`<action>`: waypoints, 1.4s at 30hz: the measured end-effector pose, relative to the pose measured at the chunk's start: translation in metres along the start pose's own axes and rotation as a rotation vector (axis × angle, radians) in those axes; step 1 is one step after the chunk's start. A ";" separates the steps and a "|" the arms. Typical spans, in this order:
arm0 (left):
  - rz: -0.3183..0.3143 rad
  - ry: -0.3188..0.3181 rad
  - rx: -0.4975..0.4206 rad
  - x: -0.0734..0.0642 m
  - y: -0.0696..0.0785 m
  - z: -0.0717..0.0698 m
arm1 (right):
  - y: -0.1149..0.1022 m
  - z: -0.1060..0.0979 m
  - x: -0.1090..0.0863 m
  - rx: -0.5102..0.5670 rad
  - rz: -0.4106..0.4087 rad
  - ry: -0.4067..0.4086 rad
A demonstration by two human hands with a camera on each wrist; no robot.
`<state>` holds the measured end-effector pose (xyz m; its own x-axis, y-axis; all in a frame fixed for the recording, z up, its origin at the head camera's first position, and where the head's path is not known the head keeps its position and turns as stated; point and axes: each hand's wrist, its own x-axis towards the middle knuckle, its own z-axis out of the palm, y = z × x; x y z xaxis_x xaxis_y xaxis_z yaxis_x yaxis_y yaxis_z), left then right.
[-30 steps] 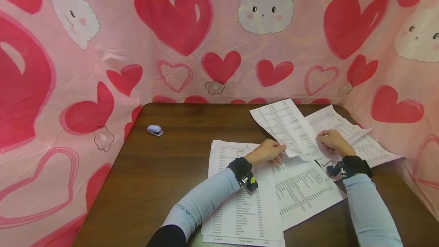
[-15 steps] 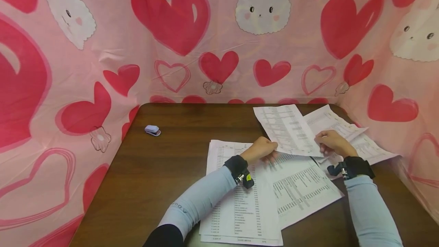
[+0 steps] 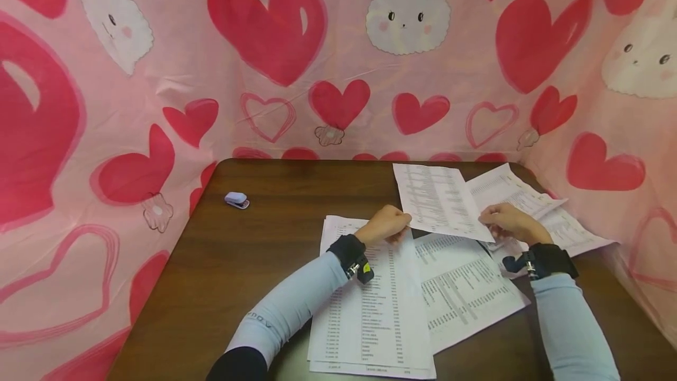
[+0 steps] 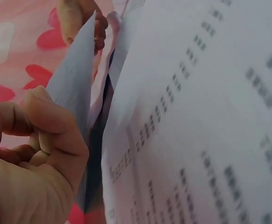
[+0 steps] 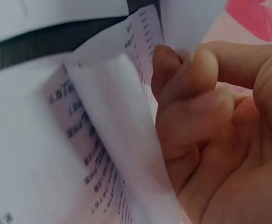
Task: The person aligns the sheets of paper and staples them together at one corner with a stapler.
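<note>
Two-handed hold here, left hand (image 3: 386, 225) and right hand (image 3: 510, 223) both pinching a white printed paper sheet (image 3: 441, 200) above other white printed pages (image 3: 468, 287) on the brown wood-grained table (image 3: 254, 275), and the next move likely calls for even tension.

"Where does your head view look from?"
"Above your hands, forward and down across the table (image 3: 222, 269) to the pink backdrop (image 3: 185, 34), the farthest off of the three."
"Your wrist views?"
"Both very near: one looks past your left hand (image 4: 40, 165) along the papers (image 4: 196, 116), the other past your right hand (image 5: 215, 128)."
"Anything shared?"
"Your right hand also shows at the top of your left wrist view."
</note>
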<state>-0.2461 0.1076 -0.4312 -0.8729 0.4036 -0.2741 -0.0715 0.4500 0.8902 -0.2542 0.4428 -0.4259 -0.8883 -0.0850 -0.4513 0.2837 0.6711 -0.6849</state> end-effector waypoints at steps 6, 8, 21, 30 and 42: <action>0.015 0.023 0.126 -0.006 0.001 -0.011 | 0.000 0.004 -0.003 0.014 -0.013 -0.016; 0.012 0.026 0.149 -0.009 0.002 -0.013 | -0.001 0.006 -0.003 0.020 -0.015 -0.024; 0.121 0.030 0.178 -0.018 0.016 -0.033 | -0.009 0.019 -0.001 0.013 0.006 -0.045; 0.230 0.068 0.285 -0.016 0.034 -0.051 | -0.022 0.017 -0.003 -0.061 -0.122 0.057; 0.459 0.048 0.213 -0.031 0.063 -0.069 | -0.105 0.012 -0.021 0.021 -0.444 0.014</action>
<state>-0.2572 0.0683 -0.3419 -0.8126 0.5634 0.1491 0.4203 0.3894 0.8196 -0.2609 0.3657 -0.3512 -0.9304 -0.3516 -0.1036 -0.1189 0.5569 -0.8220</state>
